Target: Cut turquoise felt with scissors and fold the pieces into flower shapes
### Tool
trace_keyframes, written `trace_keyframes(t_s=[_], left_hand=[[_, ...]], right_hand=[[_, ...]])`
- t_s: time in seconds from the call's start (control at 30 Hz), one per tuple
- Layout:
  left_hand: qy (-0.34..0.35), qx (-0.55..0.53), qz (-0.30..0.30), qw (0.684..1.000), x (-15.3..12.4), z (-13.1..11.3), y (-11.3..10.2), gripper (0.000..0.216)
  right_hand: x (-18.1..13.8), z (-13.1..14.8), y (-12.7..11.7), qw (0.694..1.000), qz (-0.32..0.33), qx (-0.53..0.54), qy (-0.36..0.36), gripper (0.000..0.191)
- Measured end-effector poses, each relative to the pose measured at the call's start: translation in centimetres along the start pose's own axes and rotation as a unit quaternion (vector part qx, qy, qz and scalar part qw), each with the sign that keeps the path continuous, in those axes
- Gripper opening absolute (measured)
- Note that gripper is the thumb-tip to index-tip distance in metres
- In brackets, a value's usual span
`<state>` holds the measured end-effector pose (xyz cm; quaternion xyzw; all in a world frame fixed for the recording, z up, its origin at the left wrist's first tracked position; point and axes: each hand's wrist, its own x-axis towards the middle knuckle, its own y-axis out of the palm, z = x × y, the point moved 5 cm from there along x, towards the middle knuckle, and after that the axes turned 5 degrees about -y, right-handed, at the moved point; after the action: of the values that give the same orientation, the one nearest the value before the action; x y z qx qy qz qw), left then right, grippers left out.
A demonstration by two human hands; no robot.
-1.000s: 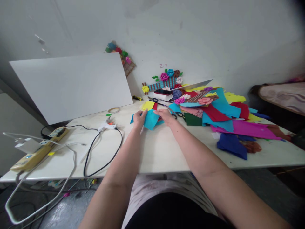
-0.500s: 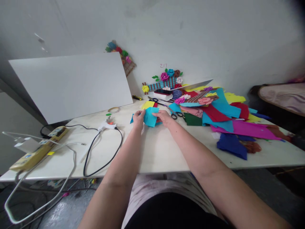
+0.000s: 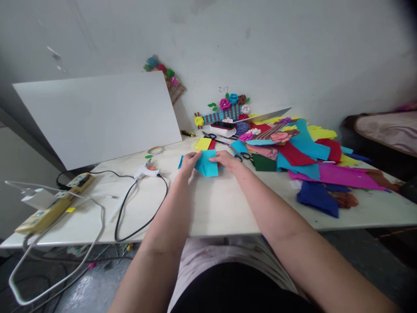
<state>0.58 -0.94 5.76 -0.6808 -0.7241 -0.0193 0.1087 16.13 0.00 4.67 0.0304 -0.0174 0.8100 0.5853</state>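
Both my hands hold one piece of light blue felt [image 3: 207, 166] just above the white table [image 3: 215, 208]. My left hand [image 3: 189, 163] pinches its left edge. Its upper right edge is gripped by my right hand [image 3: 226, 159], fingers closed on it. The piece hangs roughly flat between them. A yellow felt piece [image 3: 202, 144] and a red scrap lie just behind it.
A heap of coloured felt sheets [image 3: 309, 161] covers the table's right side, with scissors [image 3: 241, 155] at its near edge. A glue gun [image 3: 147, 172] with a black cord lies left of my hands. A power strip [image 3: 48, 204] sits far left, a white board [image 3: 97, 117] leans behind.
The blue felt was bunched and lifted between my hands half a second ago; now it is spread flatter and lower. My hands stayed in about the same place.
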Motion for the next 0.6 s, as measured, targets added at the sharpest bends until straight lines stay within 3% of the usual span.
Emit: trace_keyframes(t_s=[0.13, 0.4, 0.6], left_hand=[[0.02, 0.022, 0.001, 1.0, 0.1, 0.0, 0.1, 0.037], [0.017, 0.012, -0.048, 0.999, 0.5, 0.5, -0.2, 0.033], [0.011, -0.02, -0.068, 0.997, 0.7, 0.6, -0.3, 0.033]], right_hand=[[-0.1, -0.1, 0.3, 1.0, 0.014, -0.027, -0.002, 0.018], [-0.2, 0.7, -0.3, 0.997, -0.06, -0.005, -0.056, 0.008], [-0.4, 1.0, 0.3, 0.997, -0.032, 0.019, -0.065, 0.012]])
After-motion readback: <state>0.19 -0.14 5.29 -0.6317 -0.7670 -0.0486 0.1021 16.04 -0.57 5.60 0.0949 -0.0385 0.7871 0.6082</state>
